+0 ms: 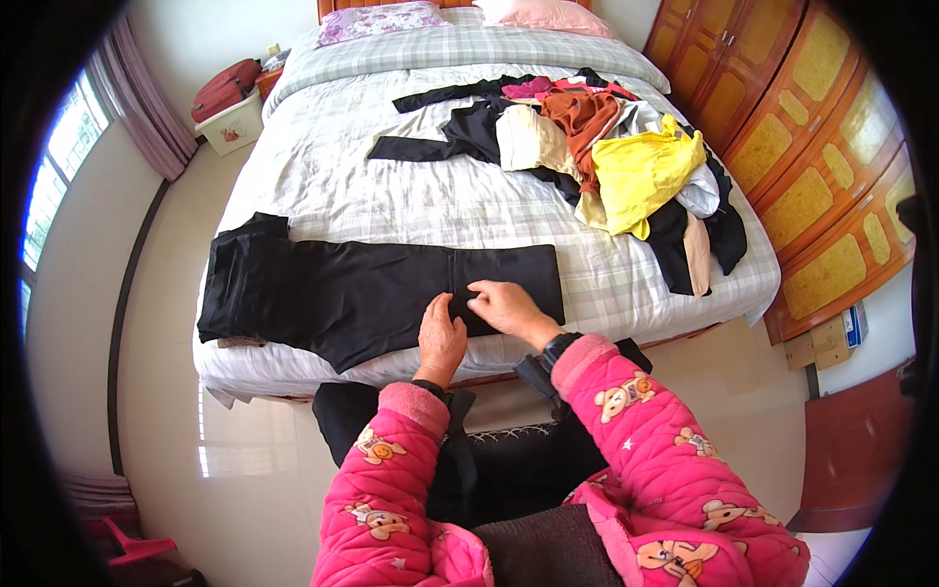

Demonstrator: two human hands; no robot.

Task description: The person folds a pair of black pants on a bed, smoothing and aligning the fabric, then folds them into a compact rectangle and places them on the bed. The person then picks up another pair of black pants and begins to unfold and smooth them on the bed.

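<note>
A pair of black trousers (pixel 367 282) lies lengthwise, folded in half, near the front edge of the bed. Its waist end is at the left and its leg end at the right, where a crosswise fold line shows. My left hand (pixel 442 337) is over the lower leg part, thumb apart from the fingers, with nothing seen in it. Just to its right, my right hand (pixel 506 307) is above the fabric beyond the fold line, fingers curled. Whether those fingertips pinch any cloth is unclear.
Toward the bed's right side is a loose heap of clothes, including a yellow garment (pixel 645 172), a rust-brown one (pixel 579 117) and black ones. Pillows (pixel 381 22) lie at the head of the bed (pixel 330 198). Wooden wardrobes (pixel 814 161) flank the right; a storage box (pixel 231 132) stands left.
</note>
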